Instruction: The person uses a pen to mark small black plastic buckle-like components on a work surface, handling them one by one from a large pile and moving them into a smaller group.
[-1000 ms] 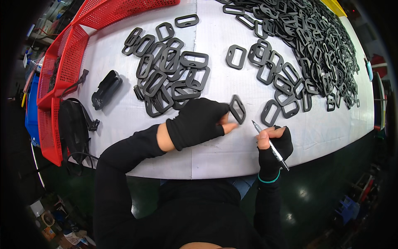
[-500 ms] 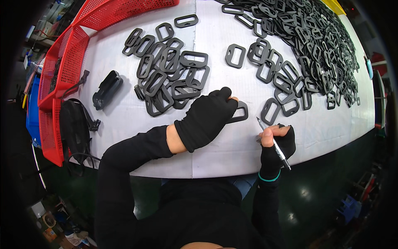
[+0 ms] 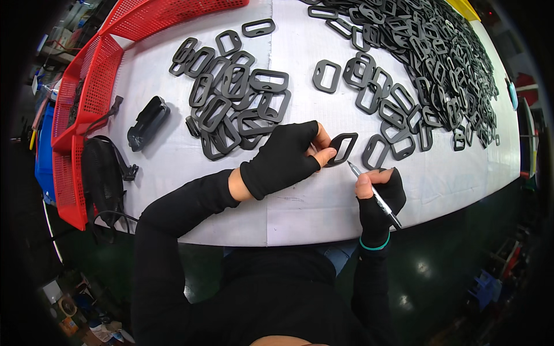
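Frame point(image 3: 337, 147) sat over the tabletop point(image 3: 311, 216), pinched in left hand's grip point(image 3: 285, 158); right hand's grip point(image 3: 388, 193) was clamped on pen point(image 3: 381, 203), nib point(image 3: 351, 165) close by — slack pinch could have let frame twist and knock the nib.

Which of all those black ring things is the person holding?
The black frame pinched between thumb and finger of the left hand, close to the tip of the pen. No fingers grip the others on the white table.
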{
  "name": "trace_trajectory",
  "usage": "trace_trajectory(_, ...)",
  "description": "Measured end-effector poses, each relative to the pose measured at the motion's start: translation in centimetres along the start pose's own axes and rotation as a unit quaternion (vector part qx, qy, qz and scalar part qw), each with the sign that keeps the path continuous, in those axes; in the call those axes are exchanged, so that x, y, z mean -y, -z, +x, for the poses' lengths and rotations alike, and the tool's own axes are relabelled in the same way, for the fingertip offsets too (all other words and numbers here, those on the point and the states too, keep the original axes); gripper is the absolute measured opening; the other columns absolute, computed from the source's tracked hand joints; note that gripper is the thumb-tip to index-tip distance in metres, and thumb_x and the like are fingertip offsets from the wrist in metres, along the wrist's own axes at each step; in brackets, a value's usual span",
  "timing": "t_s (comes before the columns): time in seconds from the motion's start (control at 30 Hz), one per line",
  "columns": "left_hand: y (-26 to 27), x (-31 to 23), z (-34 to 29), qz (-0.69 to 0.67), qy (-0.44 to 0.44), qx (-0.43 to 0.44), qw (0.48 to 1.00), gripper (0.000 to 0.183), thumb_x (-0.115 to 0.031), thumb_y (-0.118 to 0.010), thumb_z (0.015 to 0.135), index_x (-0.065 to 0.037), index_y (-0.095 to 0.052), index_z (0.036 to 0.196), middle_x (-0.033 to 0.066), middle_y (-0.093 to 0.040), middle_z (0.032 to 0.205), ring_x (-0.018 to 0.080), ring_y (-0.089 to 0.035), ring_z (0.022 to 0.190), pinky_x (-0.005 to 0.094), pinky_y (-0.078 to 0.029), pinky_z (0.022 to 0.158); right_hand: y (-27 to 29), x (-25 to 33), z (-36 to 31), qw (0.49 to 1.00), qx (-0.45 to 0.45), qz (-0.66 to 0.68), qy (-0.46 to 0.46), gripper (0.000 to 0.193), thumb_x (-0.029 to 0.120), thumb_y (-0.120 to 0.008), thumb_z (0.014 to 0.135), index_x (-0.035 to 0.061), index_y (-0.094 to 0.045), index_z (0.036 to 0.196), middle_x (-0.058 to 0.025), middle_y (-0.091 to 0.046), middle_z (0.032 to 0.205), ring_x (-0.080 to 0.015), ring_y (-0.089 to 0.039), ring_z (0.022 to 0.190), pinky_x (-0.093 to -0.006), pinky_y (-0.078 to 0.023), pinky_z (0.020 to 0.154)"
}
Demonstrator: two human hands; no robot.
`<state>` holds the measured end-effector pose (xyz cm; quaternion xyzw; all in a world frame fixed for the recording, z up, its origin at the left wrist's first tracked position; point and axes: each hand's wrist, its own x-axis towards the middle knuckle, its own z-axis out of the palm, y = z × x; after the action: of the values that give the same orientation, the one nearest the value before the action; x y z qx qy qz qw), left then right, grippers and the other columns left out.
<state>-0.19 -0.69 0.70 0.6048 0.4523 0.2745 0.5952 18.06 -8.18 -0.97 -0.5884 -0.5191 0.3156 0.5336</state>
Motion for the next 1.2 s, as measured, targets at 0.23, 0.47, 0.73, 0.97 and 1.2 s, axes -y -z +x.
trace_trajectory(0.23,-0.6,0.5,-0.6,0.103,-0.108,-0.035,0.988,0.014,-0.015,-0.068,0.077,-0.005,-0.058,0.079,0.0017,-0.059,0.065,0.0066,-0.053,0.054,0.0210,-0.042,0.049,0.1,0.7,0.3,0.998,0.045,-0.032,0.023,0.014,0.004,-0.066,0.077,-0.0001,-0.053,0.076,-0.0052,-0.057,0.066,-0.0080,-0.052,0.057,-0.0224,-0.043,0.054)
trace_trajectory(0.47,-0.6,0.4,-0.6,0.106,-0.109,-0.032,0.988,0.014,-0.015,-0.068,0.077,-0.005,-0.058,0.079,0.0019,-0.058,0.064,0.0070,-0.053,0.053,0.0209,-0.042,0.049,0.0,0.6,0.3,0.998,0.046,-0.041,0.018,0.014,0.005,-0.066,0.077,0.0003,-0.053,0.075,-0.0044,-0.057,0.064,-0.0077,-0.052,0.057,-0.0225,-0.043,0.053)
trace_trajectory(0.73,-0.6,0.5,-0.6,0.108,-0.107,-0.028,0.988,0.014,-0.015,-0.068,0.077,-0.006,-0.058,0.080,0.0022,-0.059,0.065,0.0072,-0.053,0.054,0.0211,-0.042,0.050,0.1,0.5,0.2,0.999,0.039,-0.034,0.011,0.014,0.005,-0.066,0.077,0.0001,-0.052,0.075,-0.0055,-0.057,0.066,-0.0086,-0.052,0.057,-0.0228,-0.043,0.054)
trace_trajectory(0.97,-0.3,1.2,-0.4,0.173,-0.221,-0.016,0.960,0.010,-0.010,-0.066,0.078,-0.007,-0.060,0.086,0.0055,-0.060,0.074,0.0171,-0.059,0.060,0.0277,-0.046,0.052,0.5,-0.1,-0.2,0.999,0.033,0.039,-0.001,0.015,0.003,-0.065,0.075,-0.0002,-0.051,0.074,-0.0064,-0.056,0.067,-0.0090,-0.051,0.058,-0.0224,-0.043,0.055)
trace_trajectory(1.2,-0.6,1.6,-1.1,0.294,-0.301,0.022,0.907,0.017,-0.006,-0.063,0.074,-0.007,-0.055,0.090,0.0062,-0.057,0.081,0.0238,-0.058,0.063,0.0308,-0.046,0.052,-0.2,0.8,-0.1,0.994,0.049,-0.078,0.052,0.013,0.003,-0.067,0.075,0.0009,-0.054,0.075,-0.0052,-0.058,0.064,-0.0092,-0.054,0.054,-0.0225,-0.044,0.051)
